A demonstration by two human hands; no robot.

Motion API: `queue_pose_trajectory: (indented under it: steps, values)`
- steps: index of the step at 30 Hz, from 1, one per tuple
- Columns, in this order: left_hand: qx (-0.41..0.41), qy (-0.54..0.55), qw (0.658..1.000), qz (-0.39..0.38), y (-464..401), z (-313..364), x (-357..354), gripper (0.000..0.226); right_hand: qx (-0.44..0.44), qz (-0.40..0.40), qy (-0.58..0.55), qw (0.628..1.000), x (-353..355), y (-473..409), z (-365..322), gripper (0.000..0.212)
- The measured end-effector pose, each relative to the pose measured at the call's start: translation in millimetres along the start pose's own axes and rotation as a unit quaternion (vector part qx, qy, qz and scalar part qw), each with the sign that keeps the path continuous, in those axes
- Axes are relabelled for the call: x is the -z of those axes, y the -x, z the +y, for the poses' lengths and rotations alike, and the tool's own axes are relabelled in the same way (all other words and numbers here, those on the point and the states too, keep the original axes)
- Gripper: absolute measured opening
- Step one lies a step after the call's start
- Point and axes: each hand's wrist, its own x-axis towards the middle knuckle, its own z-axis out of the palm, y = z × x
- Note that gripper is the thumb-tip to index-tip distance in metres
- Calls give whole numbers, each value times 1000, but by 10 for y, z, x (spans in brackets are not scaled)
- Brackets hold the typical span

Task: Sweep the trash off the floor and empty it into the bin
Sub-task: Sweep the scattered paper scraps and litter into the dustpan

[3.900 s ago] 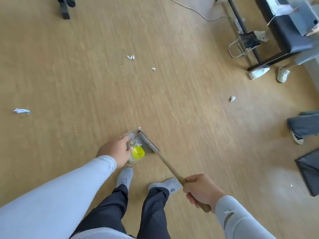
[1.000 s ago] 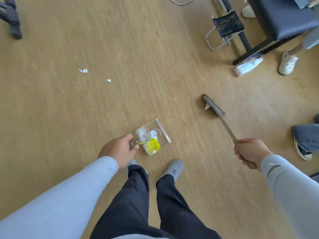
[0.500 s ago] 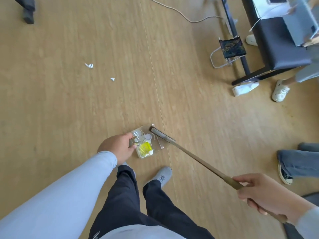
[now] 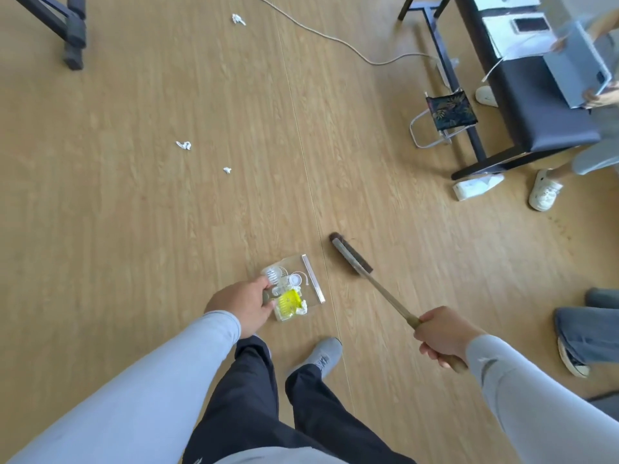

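Note:
My left hand [image 4: 243, 303] grips the handle of a clear dustpan [image 4: 313, 279] resting on the wooden floor in front of my feet. Inside it lie a yellow scrap, clear plastic pieces and white paper. My right hand [image 4: 442, 336] holds the wooden handle of a broom [image 4: 351, 257], whose dark head sits just right of the dustpan's lip, apart from it. White paper scraps lie farther off: two [image 4: 183, 145] [image 4: 227, 170] to the upper left and one [image 4: 238, 19] near the top. No bin is in view.
A black bench [image 4: 532, 105] with a seated person stands at the upper right, a small folding stool [image 4: 445, 120] beside it. A cable [image 4: 335, 38] crosses the floor at the top. Another person's legs and shoe [image 4: 576, 343] are at the right. A black chair base [image 4: 67, 31] sits top left.
The broom head has pulled back from the dustpan's lip to the right. My right hand has risen and come closer in. The dustpan stays in my left hand's grip.

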Motion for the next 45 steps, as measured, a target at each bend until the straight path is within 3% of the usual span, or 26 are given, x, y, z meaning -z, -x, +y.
queue_pose_trajectory:
  steps: [6,17,21,27,33,39,45]
  values:
    - [-10,32,999,-41,-35,-155,162,48,-10,6,106,994,-203,128,-535,23]
    - [31,156,987,2,254,-1168,1079,57,23,51,55,997,65,942,-1381,38]
    - [48,198,979,21,396,-1580,1370,59,62,61,31,996,-23,1125,-1866,31]
    - [83,264,959,65,445,-2059,1655,45,107,69,10,992,-135,1170,-2690,19]
    - [132,325,930,114,228,-2341,1771,50,158,72,29,984,-146,1063,-3436,20]
    - [198,370,894,156,-193,-2415,2035,27,190,59,62,978,115,768,-4271,31]
    - [229,362,889,162,-699,-2248,2480,12,208,33,103,972,471,517,-5107,27]
